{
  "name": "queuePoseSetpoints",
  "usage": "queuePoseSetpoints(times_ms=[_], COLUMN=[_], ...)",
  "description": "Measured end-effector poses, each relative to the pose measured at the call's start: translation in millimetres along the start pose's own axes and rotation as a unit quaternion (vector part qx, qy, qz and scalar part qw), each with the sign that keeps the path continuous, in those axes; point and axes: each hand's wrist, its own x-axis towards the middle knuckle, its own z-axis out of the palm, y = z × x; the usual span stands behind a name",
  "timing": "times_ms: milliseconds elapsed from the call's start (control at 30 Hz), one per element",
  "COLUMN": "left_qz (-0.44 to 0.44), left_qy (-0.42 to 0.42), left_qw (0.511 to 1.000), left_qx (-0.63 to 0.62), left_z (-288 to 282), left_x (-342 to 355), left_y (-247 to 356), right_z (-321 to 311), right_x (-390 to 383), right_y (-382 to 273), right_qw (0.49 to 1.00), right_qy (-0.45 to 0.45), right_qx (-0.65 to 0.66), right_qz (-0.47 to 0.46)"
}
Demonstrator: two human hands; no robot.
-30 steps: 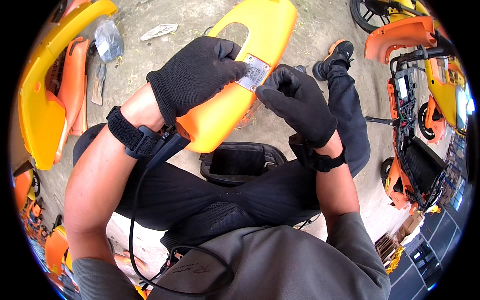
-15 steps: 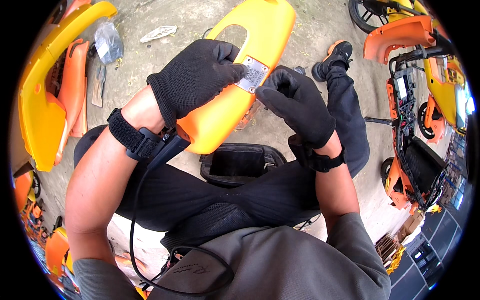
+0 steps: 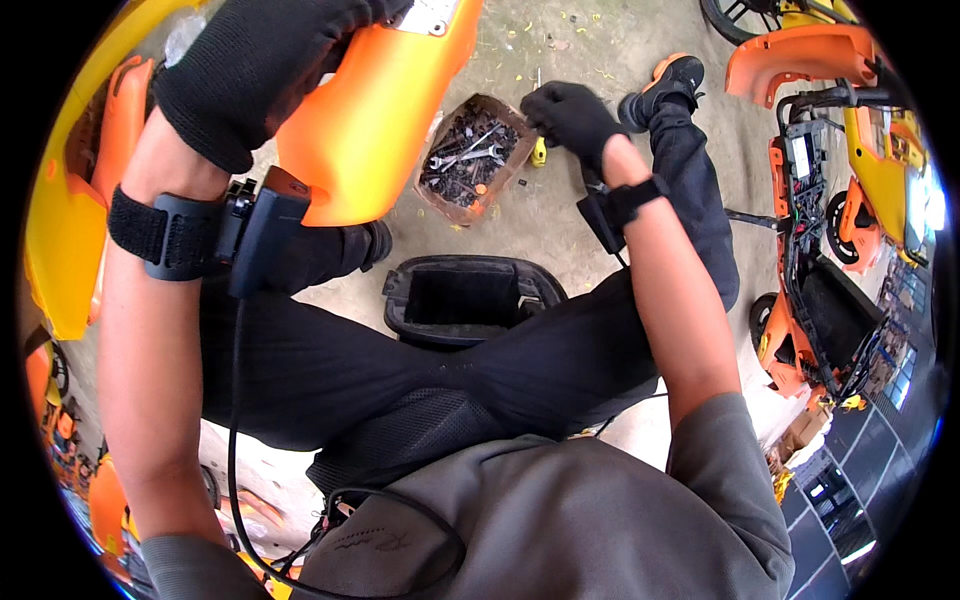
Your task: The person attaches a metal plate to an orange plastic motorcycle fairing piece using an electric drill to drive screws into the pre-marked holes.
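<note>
My left hand (image 3: 255, 70) in a black glove grips the orange-yellow panel (image 3: 365, 130), whose riveted metal plate (image 3: 430, 20) shows at the top edge. My right hand (image 3: 570, 120), also gloved, has curled fingers over a screwdriver with a yellow handle (image 3: 539, 152); whether it holds it or anything else is hidden. Beside that hand is a cardboard box (image 3: 447, 205) of small dark parts and metal wrenches (image 3: 477, 157). A black plastic bin (image 3: 400, 305) sits between my legs.
Yellow (image 3: 55, 270) and orange body panels (image 3: 120, 130) lie at the left. At the right stand a stripped scooter frame (image 3: 800, 240), a curved orange panel (image 3: 790, 55), a wheel (image 3: 730, 20) and more yellow-orange scooters (image 3: 865, 190).
My left hand has moved up and left with the panel, uncovering the box. My right hand has left the plate and moved up to beside the box, over the screwdriver.
</note>
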Motion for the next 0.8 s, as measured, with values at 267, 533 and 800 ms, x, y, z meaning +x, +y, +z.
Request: queuePoseSetpoints(times_ms=[267,533,800], left_qz=[-0.016,-0.015,0.022], left_qy=[0.026,-0.065,-0.052], left_qw=[0.999,0.994,0.997], left_qx=[-0.027,-0.085,-0.049], left_z=[-8.7,-34.9,-84.6], left_x=[3.1,25.2,23.7], left_y=[-18.1,-61.9,-85.3], right_z=[103.2,175.2,183.1], right_x=[22.0,8.6,-8.0], right_y=[15.0,12.8,-15.1], right_qw=[0.953,0.903,0.941], right_qy=[-0.107,-0.034,-0.223], right_qx=[-0.28,-0.428,-0.253], right_qz=[0.036,0.015,0.019])
